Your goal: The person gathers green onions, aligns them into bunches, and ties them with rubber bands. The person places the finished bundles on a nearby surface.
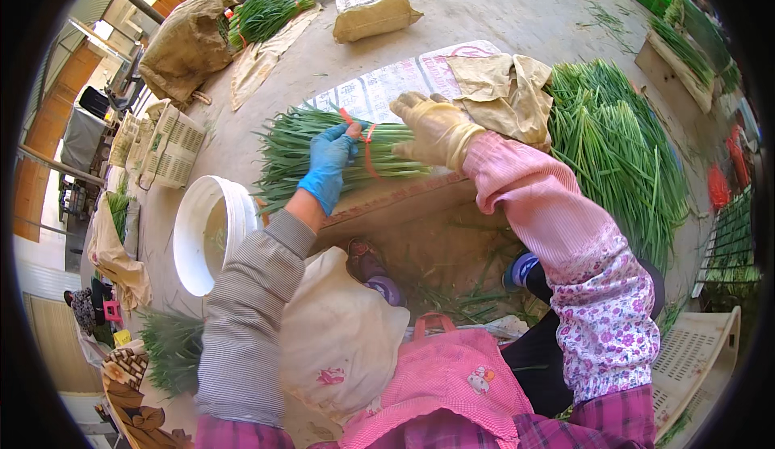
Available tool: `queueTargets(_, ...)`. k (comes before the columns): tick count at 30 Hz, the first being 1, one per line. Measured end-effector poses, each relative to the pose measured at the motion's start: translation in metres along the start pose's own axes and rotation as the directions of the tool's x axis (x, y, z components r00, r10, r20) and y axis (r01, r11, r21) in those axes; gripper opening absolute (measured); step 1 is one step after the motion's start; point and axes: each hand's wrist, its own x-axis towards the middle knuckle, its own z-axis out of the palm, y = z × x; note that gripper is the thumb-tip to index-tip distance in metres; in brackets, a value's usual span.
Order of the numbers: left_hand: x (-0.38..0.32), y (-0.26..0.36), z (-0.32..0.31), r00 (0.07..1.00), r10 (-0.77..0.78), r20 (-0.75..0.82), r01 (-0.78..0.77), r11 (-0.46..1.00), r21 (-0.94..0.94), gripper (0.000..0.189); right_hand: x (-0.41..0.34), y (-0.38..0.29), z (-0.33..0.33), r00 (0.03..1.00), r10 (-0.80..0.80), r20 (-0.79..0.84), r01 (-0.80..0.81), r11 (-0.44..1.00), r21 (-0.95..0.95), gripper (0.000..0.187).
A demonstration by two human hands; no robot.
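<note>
A bundle of green leafy stalks (pixel 281 149), likely garlic chives, lies across a low board covered by a printed woven sack (pixel 375 88). A red band (pixel 368 149) circles it near the paler stalk ends. My left hand (pixel 330 161), in a blue glove, grips the bundle beside the band, thumb near the tie. At the pale ends is my right hand (pixel 439 131), in a cream rubber glove, its fingers extended and apart; whether it touches the stalks is hard to tell. Just beyond it lies a crumpled tan cloth (pixel 508 94).
A large heap of loose stalks (pixel 611 146) lies to the right. A white bucket (pixel 209 231) stands left of the board. Plastic crates (pixel 175 146) sit farther left, and another crate (pixel 696 358) is at lower right. A filled sack (pixel 372 10) stands on the floor ahead.
</note>
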Motion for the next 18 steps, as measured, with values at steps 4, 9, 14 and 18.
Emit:
queueTargets(4,-0.012,-0.011,0.01,0.98,0.168,-0.108,-0.173,0.984,-0.034,0.029,0.018,-0.039,0.036,0.978,0.161,0.133,-0.093,0.907,-0.412,0.121)
queueTargets(9,-0.024,-0.013,0.026,0.929,0.307,-0.208,-0.36,0.884,-0.298,0.026,0.054,-0.057,0.087,0.947,0.275,-0.169,-0.314,0.902,-0.294,0.092)
queueTargets(14,-0.033,-0.009,0.033,0.928,0.299,-0.222,-0.372,0.765,-0.526,0.025,0.046,-0.039,0.092,0.963,0.259,-0.077,-0.27,0.924,-0.269,0.08)
queueTargets(18,-0.081,-0.03,0.041,0.903,0.286,-0.32,-0.413,0.78,-0.47,0.03,0.046,-0.038,0.081,0.955,0.282,0.089,-0.257,0.941,-0.22,0.084)
